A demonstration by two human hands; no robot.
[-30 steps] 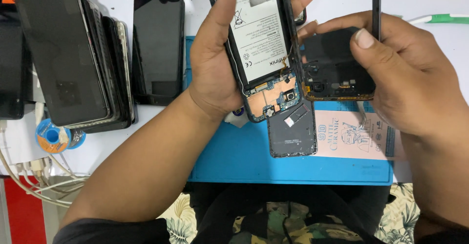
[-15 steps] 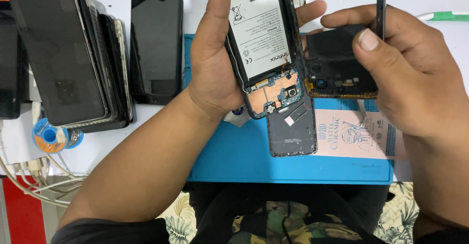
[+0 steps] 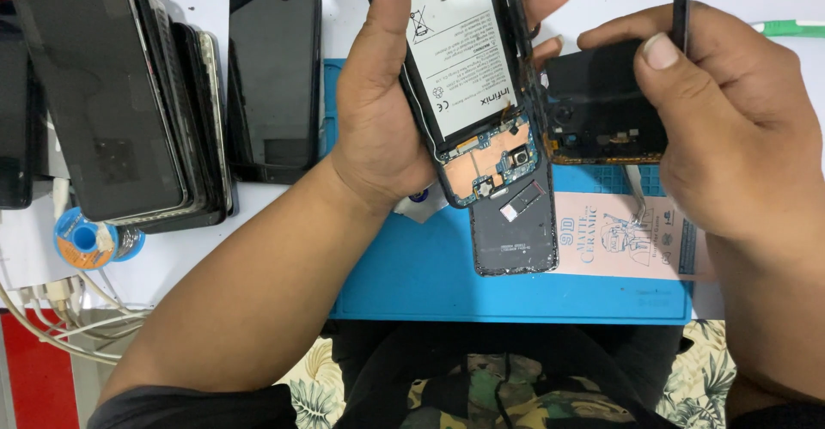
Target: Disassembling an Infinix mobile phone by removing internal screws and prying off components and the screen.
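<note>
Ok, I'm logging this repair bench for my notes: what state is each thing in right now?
Opened phone: back off, battery and circuit board bared, gripped in left hand.
Black back cover: off the phone, held by right hand.
Dark flat part: lying flat on blue mat.
Single phone: flat on the table, screen dark.
Stack of phones: leaning, screens dark.
Solder spool: lying flat.

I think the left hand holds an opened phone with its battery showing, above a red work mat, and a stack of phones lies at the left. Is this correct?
Not quite: the work mat is blue, not red, as the head view shows. The rest holds: the left hand holds the opened phone with its battery showing, and the stack of phones lies at the left.
</note>
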